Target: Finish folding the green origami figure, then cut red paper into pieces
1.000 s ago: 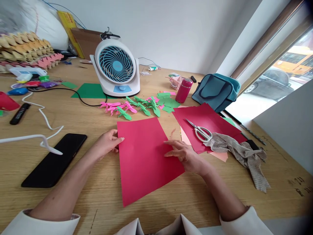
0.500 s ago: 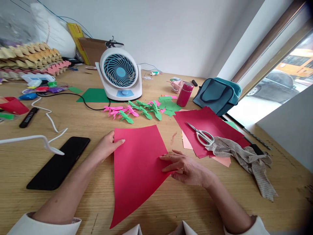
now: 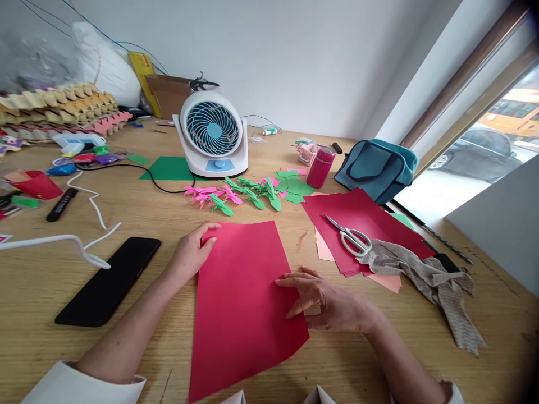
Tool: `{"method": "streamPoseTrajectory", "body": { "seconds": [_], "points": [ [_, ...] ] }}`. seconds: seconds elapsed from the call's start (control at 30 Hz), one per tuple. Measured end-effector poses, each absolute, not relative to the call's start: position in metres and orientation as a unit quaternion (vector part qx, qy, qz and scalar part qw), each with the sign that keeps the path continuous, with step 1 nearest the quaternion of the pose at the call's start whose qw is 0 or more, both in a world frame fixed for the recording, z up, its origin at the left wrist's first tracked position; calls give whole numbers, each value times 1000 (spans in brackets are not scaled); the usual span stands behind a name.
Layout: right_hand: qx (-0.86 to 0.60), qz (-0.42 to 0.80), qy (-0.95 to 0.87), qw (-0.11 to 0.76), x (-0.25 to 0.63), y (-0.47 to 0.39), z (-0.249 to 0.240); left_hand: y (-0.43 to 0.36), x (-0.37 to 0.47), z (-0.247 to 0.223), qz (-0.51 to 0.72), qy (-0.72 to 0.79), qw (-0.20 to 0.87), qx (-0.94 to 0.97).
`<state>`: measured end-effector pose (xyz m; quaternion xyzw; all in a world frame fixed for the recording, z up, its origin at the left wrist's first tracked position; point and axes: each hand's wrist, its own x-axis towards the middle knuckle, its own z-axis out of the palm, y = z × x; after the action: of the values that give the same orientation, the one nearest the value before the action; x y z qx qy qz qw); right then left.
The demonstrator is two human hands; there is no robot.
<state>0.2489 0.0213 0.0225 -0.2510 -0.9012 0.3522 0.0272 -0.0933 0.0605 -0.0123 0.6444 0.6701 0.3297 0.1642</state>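
While touching the red paper sheet (image 3: 242,292) with half-open left hand (image 3: 191,251) and right hand (image 3: 326,302), perhaps pinching (can't tell), hold by edges: likely light, bendy, easily crumpled.

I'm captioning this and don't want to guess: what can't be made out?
In the head view:
What lies beneath the red sheet: hidden by the sheet.
Left hand: some fingers hidden by the hand itself.
Curved white piece: cut off by the left edge.
Lettering on the black marker: too small.
Orange vehicle: blurred.
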Motion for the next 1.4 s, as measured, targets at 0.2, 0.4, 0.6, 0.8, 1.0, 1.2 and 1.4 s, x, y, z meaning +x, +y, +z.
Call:
{"method": "streamPoseTrajectory", "body": {
  "seconds": [0.2, 0.4, 0.6, 0.8, 1.0, 1.2, 1.4],
  "points": [
    [-245, 371, -895, 43, 253, 23, 26, 66, -101, -26, 345, 673, 264, 598],
    [-262, 372, -890, -11, 247, 12, 31, 66, -99, -25, 366, 689, 270, 564],
    [-277, 374, -884, -40, 240, 0, 34, 67, -99, -27, 394, 678, 314, 535],
    [-257, 403, -878, -21, 244, 0, 32, 69, -103, -32, 403, 674, 313, 534],
    [-245, 383, -890, 30, 244, -2, 32, 68, -101, -30, 416, 673, 325, 519],
    [-295, 457, -828, 137, 245, 5, 28, 66, -96, -22, 425, 656, 354, 514],
    [-448, 533, -616, 369, 245, 26, 9, 54, -78, -5, 427, 604, 383, 553]
  ]
}}
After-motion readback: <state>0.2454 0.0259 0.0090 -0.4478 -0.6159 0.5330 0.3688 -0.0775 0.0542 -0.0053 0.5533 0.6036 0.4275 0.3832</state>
